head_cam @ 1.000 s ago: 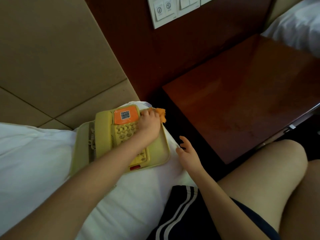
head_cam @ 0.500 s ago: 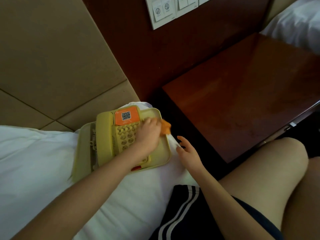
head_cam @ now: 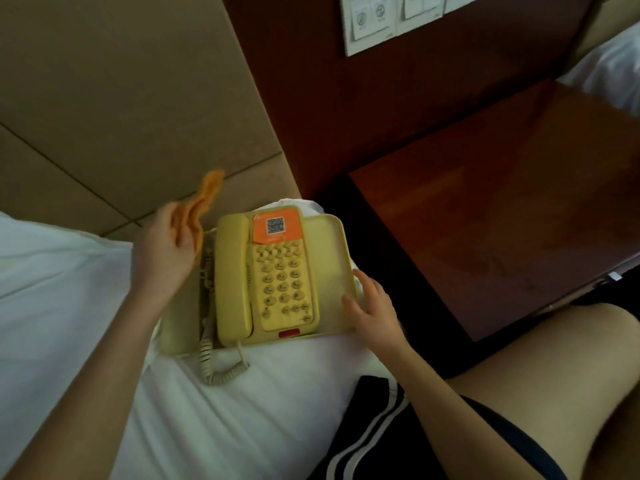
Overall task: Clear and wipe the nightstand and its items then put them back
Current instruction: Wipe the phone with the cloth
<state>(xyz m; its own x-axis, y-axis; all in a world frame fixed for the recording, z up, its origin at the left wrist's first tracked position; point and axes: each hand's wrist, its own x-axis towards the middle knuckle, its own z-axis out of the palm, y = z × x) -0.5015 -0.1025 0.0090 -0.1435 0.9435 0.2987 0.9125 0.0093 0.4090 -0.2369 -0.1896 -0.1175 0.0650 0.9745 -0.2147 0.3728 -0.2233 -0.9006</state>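
Note:
A yellowed desk telephone (head_cam: 277,278) with an orange QR sticker lies on the white bed (head_cam: 62,299), its handset in the cradle and its coiled cord trailing toward me. My left hand (head_cam: 166,247) is lifted off to the left of the phone, shut on an orange cloth (head_cam: 204,199) that flaps upward. Fingers spread, my right hand (head_cam: 370,303) rests against the phone's lower right edge. The dark red wooden nightstand (head_cam: 502,209) stands to the right with a bare top.
A padded beige headboard (head_cam: 121,98) rises behind the bed. White wall switches (head_cam: 374,19) sit on the wood panel above the nightstand. A second white bed (head_cam: 616,74) shows at the far right. My bare knees fill the lower right.
My left hand has lifted the orange cloth off the phone's keypad and swung it away to the left. My right hand has moved onto the phone's right edge.

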